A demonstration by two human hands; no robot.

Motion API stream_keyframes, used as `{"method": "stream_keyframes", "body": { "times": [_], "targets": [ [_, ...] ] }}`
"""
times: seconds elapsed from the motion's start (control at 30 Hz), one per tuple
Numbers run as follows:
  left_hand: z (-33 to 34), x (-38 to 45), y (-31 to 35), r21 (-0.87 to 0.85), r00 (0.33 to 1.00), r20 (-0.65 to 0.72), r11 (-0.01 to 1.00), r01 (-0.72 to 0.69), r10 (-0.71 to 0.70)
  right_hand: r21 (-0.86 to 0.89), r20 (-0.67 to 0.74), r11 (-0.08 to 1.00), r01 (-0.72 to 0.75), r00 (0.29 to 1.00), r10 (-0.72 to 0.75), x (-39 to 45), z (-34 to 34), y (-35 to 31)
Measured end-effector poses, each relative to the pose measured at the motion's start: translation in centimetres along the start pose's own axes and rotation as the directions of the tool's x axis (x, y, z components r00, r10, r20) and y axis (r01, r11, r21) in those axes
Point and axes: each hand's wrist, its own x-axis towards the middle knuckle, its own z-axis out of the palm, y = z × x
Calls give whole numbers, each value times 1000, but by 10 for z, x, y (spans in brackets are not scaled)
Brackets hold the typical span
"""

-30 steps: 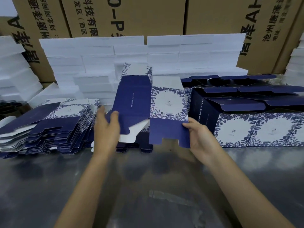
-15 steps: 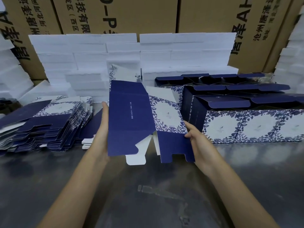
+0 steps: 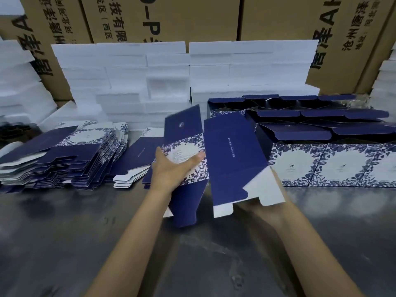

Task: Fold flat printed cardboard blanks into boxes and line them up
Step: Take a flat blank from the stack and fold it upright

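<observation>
I hold a navy and floral cardboard blank half opened above the grey table. My left hand grips its floral panel, thumb stretched across the print. My right hand holds the blank from below and behind at its right edge, fingers mostly hidden by the white bottom flaps. A stack of flat blanks lies at the left, with a smaller pile beside it. Folded boxes stand in rows at the right, lids open.
White foam blocks are stacked along the back and at both sides. Large brown shipping cartons form a wall behind them. The folded boxes' front faces sit close to the right of the held blank.
The blank has turned and swung right and down toward me. My left hand moved from its left edge onto the floral panel. My right hand went under the bottom flaps.
</observation>
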Motion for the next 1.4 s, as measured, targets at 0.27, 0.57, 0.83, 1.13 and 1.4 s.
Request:
{"method": "stream_keyframes", "body": {
  "times": [0.27, 0.57, 0.83, 1.13, 1.4],
  "targets": [
    [-22, 10, -19, -267, 995, 26, 960, -84, 94, -337, -143, 940, 46, 985, -99, 0, -18, -6],
    [-46, 3, -12, -260, 955, 268, 964, -55, 127, -126, -47, 990, 56, 997, -62, -4, -13, -8],
    [-44, 10, -17, -172, 983, 160, 983, -63, 91, -189, -40, 979, 77, 995, -86, -2, -7, -4],
    [-37, 6, -14, -85, 981, 137, 989, -124, 135, -271, -137, 958, 90, 982, -131, -1, -8, -3],
    [-39, 16, -19, -33, 976, -64, 977, -211, 209, -201, -101, 979, 38, 993, -60, -4, -6, -5]
  ]
}}
